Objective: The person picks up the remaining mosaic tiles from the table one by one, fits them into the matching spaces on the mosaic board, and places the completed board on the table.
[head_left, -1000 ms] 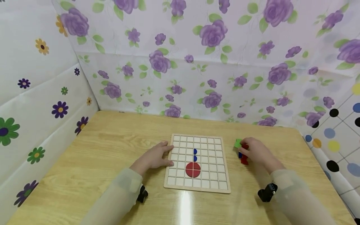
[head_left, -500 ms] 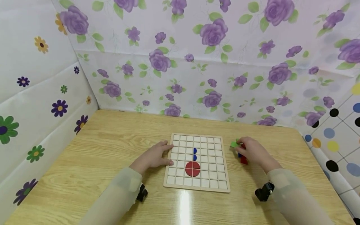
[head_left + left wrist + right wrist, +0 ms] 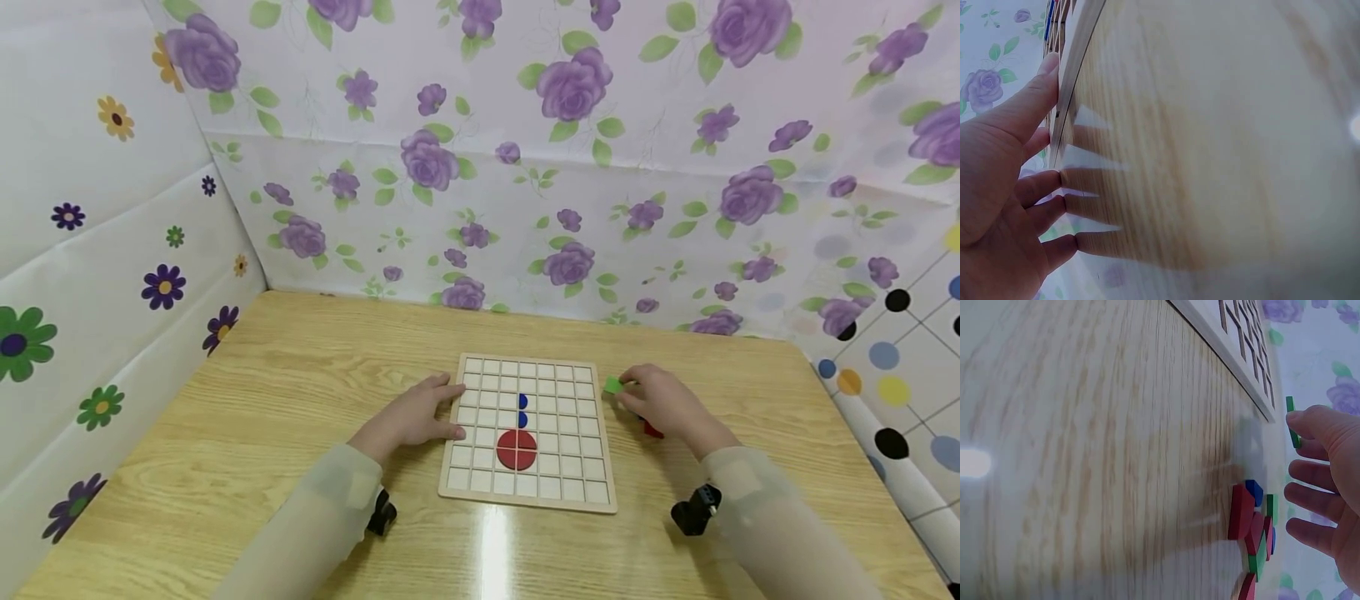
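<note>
A square wooden grid board [image 3: 454, 488] lies flat on the table. On it are a red disc of quarter pieces [image 3: 508, 457] and two blue half-round pieces [image 3: 522, 419]. My left hand [image 3: 412, 414] rests at the board's left side, thumb and fingers [image 3: 1051, 62] spread and touching its edge. My right hand [image 3: 663, 402], right of the board, pinches a flat green block [image 3: 1293, 422] between thumb and index finger, lifted off the table. Its other fingers are held out loosely. Beneath that hand lie loose red blocks [image 3: 1241, 512] with blue and green ones, mostly hidden in the head view.
The wooden table [image 3: 315, 350] meets a flower-printed cloth [image 3: 495, 208] along its back edge. More patterned cloth stands at the left [image 3: 112, 250] and right [image 3: 892, 392]. A black wrist camera [image 3: 695, 510] sits under the right sleeve.
My right hand has shifted slightly left, taking the green block away from the loose pile toward the board. The left hand and the pieces on the board have stayed put.
</note>
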{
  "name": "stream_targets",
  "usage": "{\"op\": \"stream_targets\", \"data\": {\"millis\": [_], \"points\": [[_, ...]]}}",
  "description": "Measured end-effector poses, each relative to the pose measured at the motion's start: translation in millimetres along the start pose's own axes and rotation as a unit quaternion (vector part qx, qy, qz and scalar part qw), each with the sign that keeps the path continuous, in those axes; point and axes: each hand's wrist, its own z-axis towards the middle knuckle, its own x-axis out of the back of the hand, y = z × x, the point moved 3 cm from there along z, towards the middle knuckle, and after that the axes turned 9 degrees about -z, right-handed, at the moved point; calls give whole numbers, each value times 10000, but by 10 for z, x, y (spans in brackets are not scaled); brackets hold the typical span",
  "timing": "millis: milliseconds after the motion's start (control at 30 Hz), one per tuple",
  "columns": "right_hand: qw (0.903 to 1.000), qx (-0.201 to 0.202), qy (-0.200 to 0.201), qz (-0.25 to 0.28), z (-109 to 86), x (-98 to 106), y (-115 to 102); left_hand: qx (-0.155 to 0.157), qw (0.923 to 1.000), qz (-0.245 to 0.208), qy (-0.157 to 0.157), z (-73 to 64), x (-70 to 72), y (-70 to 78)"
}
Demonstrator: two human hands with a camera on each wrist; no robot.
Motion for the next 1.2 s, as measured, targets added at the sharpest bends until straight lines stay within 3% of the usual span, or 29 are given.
{"op": "stream_targets", "data": {"millis": [467, 1200], "points": [[9996, 150, 116, -218, 42, -64, -90, 51, 10000, -25, 4, -21, -47, -15], [9993, 265, 79, -260, 95, -42, -257, 43, 10000, 33, -66, 0, 3, -2]]}}
